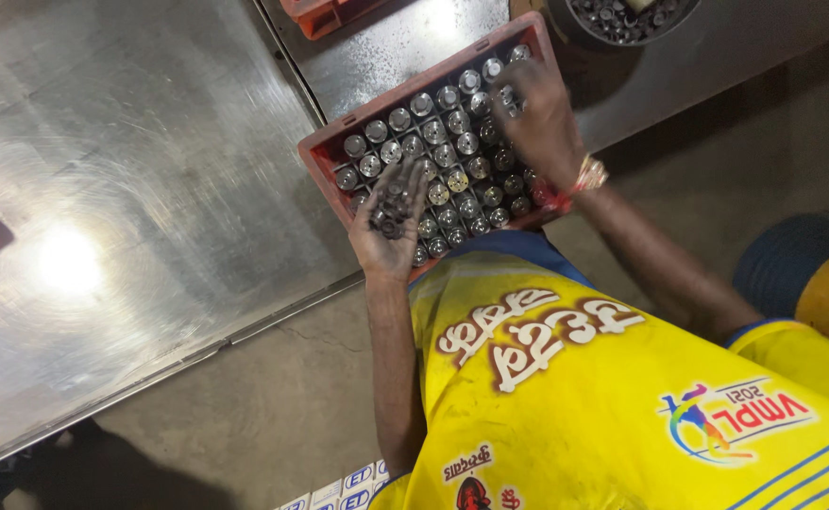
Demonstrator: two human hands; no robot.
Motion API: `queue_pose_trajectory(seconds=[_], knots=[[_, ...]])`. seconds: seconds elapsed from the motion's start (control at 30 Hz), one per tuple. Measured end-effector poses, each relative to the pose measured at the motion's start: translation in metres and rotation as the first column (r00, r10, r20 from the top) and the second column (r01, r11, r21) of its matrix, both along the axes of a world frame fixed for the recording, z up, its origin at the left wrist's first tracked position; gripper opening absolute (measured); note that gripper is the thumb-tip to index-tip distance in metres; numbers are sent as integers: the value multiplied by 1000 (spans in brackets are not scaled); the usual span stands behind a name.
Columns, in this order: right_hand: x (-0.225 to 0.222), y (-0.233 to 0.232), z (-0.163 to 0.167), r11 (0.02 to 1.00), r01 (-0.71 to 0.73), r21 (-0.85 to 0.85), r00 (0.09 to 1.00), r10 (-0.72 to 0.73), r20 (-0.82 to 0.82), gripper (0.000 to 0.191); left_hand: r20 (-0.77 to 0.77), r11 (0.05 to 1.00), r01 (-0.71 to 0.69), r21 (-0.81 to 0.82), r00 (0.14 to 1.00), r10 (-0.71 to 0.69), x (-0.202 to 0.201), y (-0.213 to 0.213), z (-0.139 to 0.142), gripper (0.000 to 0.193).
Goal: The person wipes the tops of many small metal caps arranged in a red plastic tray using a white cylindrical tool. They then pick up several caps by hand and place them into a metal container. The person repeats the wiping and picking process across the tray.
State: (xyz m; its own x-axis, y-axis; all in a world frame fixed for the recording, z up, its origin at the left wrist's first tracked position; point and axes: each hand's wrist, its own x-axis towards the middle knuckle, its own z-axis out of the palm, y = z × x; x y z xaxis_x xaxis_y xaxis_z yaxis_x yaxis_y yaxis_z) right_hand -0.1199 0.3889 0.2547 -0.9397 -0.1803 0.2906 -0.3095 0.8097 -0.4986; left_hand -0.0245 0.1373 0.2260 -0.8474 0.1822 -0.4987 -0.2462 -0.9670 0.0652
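Red plastic crate (325, 151) sits on the steel table (131, 189), packed tight with upright round metal parts (433, 132), shiny tops facing up in rows. Left hand (391, 222) hovers palm-up over the crate's near-left corner, fingers loosely curled, cradling a small cluster of dark metal pieces (393, 200). Right hand (542, 123) reaches over the far-right rows, palm down, fingers bent into the parts there; whether they pinch one I cannot tell. A bracelet (589, 175) shows at that wrist. Yellow shirt (603, 406) fills the near right. Far right, a dark round tray (566, 21) holds more small metal pieces, and an orange crate (325, 14) peeks in at the far edge.
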Motion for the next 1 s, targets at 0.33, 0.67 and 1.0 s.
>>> queue_pose_trajectory(seconds=[0.33, 0.67, 1.0], knots=[[-23, 69, -55, 919, -25, 394, 987, 86, -139, 18, 18, 996, -92, 16, 996, 91, 3, -7, 1, 47], [-17, 65, -44, 748, -176, 640, 984, 140, 108, 48, 43, 989, -133, 64, 991, 130, -1, -14, -6, 40], [-1, -13, 37, 967, -93, 238, 993, 72, 93, 21, -4, 993, -111, 44, 994, 111, 8, -27, 12, 41]])
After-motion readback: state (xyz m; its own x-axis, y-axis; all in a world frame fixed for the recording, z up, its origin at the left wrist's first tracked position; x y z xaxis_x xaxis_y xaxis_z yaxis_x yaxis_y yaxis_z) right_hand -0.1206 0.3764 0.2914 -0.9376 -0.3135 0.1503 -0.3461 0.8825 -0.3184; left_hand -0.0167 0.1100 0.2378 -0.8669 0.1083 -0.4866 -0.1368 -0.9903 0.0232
